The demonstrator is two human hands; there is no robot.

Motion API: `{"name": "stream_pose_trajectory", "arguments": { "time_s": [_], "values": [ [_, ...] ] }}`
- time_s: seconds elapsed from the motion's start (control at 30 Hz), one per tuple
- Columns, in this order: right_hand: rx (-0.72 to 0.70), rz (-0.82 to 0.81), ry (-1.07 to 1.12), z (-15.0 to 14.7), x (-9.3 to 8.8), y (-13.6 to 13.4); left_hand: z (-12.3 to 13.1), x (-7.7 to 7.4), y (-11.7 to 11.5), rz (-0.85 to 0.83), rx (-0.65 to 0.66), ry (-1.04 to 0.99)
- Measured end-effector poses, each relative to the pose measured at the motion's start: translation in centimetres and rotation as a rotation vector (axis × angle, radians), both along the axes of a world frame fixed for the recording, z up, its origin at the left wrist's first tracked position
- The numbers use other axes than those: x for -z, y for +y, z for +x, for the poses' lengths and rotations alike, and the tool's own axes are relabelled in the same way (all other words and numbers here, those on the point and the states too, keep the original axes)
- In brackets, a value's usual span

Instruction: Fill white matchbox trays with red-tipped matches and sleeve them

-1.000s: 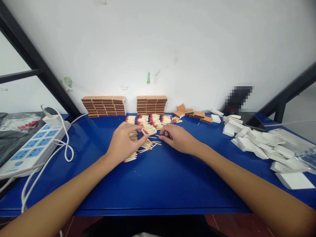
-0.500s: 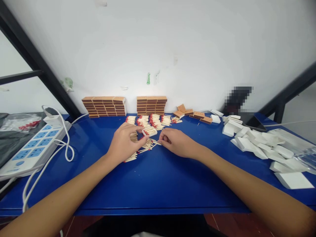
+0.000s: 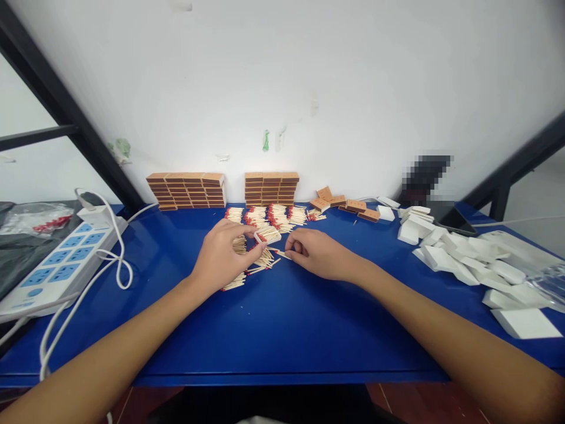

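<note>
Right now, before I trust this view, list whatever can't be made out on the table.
All in the head view:
- White tray: its left end is hidden by the left hand; its matches are too small to count.
- Matches pinched by the right hand: ends hidden by its fingers, number unclear.
- Loose matchboxes: print too small to read.
- Dark object: obscured by pixel blocks.
- Power strip: near end cut off by the left edge.
</note>
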State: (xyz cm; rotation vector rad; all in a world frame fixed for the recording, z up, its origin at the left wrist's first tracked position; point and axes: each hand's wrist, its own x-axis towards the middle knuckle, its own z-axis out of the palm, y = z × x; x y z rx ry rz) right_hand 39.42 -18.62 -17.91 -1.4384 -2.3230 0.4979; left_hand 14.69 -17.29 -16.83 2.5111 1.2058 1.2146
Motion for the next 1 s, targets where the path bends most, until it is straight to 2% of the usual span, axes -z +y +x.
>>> {"name": "stream_pose_trajectory", "arguments": {
  "time_s": [0.57,0.73,1.0],
  "values": [
    [0.018,-0.017,-0.106,0.2,-0.3,0.1,-0.1,0.2,0.2,0.015,0.001,0.028],
    [-0.058,-0.029,-0.212,1.2,-1.0,0.1,-0.1,0.3,0.3,0.003,-0.015,0.031],
    [-0.083,-0.012,-0.178,1.3,-1.2,0.0,-0.1,0.2,0.2,-0.002,-0.019,0.038]
  ]
}}
